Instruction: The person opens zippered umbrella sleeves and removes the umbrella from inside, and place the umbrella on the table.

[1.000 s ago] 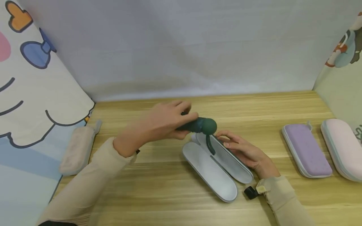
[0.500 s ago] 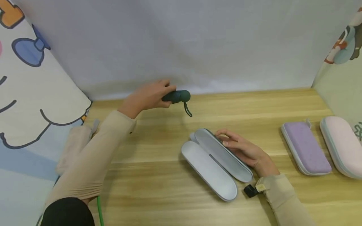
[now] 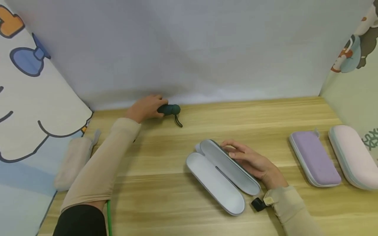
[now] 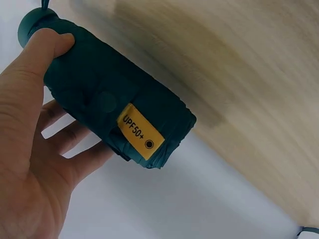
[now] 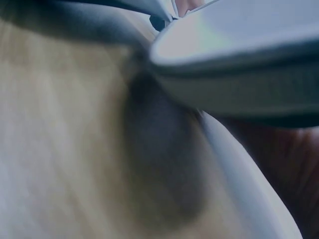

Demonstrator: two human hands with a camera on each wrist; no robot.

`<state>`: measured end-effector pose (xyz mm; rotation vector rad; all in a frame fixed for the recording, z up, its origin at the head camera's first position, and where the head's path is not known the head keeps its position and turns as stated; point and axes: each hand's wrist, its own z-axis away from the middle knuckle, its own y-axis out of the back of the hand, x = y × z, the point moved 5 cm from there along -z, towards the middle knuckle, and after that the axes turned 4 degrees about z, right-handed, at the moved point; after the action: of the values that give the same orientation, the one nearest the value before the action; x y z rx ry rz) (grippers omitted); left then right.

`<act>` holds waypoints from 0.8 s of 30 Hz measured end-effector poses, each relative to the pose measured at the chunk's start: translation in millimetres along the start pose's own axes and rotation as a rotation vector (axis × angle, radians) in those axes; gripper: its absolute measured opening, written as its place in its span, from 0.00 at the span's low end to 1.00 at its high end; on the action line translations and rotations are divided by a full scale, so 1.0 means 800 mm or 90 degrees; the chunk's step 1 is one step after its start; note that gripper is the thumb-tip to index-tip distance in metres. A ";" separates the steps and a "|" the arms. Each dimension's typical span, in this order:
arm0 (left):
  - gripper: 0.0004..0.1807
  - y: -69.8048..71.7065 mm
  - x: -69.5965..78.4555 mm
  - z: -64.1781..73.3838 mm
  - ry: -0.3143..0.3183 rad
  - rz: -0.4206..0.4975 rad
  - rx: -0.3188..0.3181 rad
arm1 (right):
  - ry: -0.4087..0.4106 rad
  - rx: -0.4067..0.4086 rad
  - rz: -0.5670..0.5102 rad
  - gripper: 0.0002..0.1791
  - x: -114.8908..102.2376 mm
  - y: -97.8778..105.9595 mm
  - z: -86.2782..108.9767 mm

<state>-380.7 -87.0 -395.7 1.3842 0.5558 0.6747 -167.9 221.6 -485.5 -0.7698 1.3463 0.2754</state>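
Observation:
My left hand (image 3: 149, 106) grips a folded dark green umbrella (image 3: 170, 109) at the back left of the table, close to the wall. The umbrella has a rounded handle end with a hanging wrist loop. Its yellow "UPF50+" tag (image 4: 141, 131) shows in the left wrist view, where my thumb lies across the umbrella and my other fingers reach under it. At the centre right lies a long hard case (image 3: 217, 183), spread open with pale grey insides. My right hand (image 3: 255, 164) holds its right half by the outer side. The right wrist view is mostly blurred.
A purple zip case (image 3: 316, 159) and a pale pink one (image 3: 354, 157) lie at the right. At the left, a beige case (image 3: 73, 162) lies partly behind my left sleeve. A pale wall cloth (image 3: 200, 59) bounds the wooden table (image 3: 153, 203) at the back.
My left hand has carried the umbrella from above the open case leftward and back, then lower towards the table's rear edge. My right hand has stayed at the case.

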 end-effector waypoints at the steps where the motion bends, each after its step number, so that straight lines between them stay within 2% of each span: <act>1: 0.21 -0.004 -0.003 0.002 -0.001 0.006 0.001 | -0.001 -0.001 0.002 0.20 0.001 0.000 -0.001; 5: 0.21 -0.016 -0.008 0.004 -0.013 0.015 -0.004 | -0.003 0.004 0.010 0.20 0.003 0.000 -0.002; 8: 0.22 -0.021 -0.006 0.006 -0.003 0.019 -0.011 | -0.004 0.003 0.008 0.20 0.005 0.001 -0.001; 15: 0.30 -0.029 0.007 0.024 0.092 0.025 -0.038 | -0.010 -0.006 0.007 0.21 0.008 -0.003 -0.001; 20: 0.34 -0.024 0.016 0.042 0.123 0.072 0.028 | -0.003 -0.007 0.012 0.20 0.002 -0.005 -0.002; 24: 0.33 -0.024 0.017 0.064 0.147 0.083 0.070 | -0.002 -0.002 0.018 0.20 -0.001 -0.007 -0.001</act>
<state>-333.0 -114.1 -408.6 1.4634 0.6972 0.9289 -165.1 217.5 -483.1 -0.7523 1.3551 0.3014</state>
